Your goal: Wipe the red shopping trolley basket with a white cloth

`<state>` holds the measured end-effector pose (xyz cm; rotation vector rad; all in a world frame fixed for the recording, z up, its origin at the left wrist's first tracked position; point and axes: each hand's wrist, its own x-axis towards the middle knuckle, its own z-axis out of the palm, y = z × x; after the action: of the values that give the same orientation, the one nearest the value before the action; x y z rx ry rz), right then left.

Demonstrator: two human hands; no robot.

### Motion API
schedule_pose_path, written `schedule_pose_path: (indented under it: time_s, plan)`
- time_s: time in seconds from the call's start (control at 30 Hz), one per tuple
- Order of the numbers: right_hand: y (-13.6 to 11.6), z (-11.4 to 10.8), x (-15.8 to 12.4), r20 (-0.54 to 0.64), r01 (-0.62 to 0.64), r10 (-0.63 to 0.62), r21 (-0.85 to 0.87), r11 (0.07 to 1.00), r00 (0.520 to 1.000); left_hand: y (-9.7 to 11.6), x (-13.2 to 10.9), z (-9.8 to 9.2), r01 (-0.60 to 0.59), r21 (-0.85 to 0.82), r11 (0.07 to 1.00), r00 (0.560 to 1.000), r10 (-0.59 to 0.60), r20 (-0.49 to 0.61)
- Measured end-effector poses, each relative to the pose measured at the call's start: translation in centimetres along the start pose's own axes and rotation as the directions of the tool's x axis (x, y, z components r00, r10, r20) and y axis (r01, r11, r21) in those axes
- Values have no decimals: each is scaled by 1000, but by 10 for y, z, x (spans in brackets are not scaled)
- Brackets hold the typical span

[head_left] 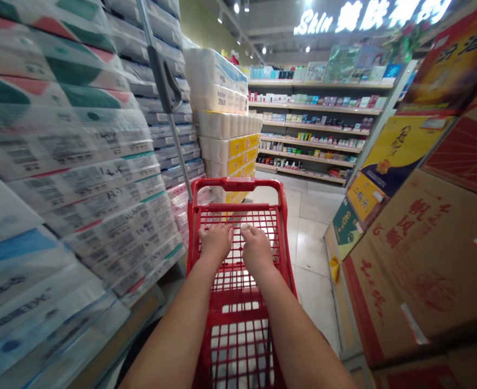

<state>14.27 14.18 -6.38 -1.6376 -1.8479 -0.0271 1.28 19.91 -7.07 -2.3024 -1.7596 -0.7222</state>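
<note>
A red plastic shopping cart with a grid basket stands in front of me, in the middle of the view. Both arms reach forward over it. My left hand is closed on the cart, its fingers curled over the red grid left of the middle. Close beside it, my right hand is closed on the cart in the same way, with a small gap between the two. The undersides of the fingers are hidden. Through the grid, the pale floor shows.
Stacked paper packs wall the left side. A metal pole rises by the cart's left corner. Toilet-roll packs stand ahead. Cartons line the right edge of the tiled aisle. Shelves of small products cross the back.
</note>
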Motion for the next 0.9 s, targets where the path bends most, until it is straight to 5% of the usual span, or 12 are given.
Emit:
schedule_pose_path:
  time_s: [0.1,0.23,0.4,0.57,0.73,0.9]
  plan:
    - [-1,0,-1,55,106,-108,29,994,993,0,0,0,2,-17,1000,1000,-2,3]
    - [1,-3,-1,-57,-132,130,-28,991,990,1,0,0,-1,-31,1000,1000,1,-10]
    - [0,0,-2,38,78,-82,92,993,996,1,-1,1,2,-26,1000,1000,-2,6]
    - [2,-1,-2,-20,-184,187,95,978,982,0,-2,2,-1,-19,1000,1000,1,-16]
    - [-2,-1,-6,156,-11,-14,162,987,988,1,-1,2,14,-17,1000,1000,-14,-5]
    - [10,-9,-1,-24,-225,228,80,971,973,1,-2,1,12,-29,1000,1000,-12,-17]
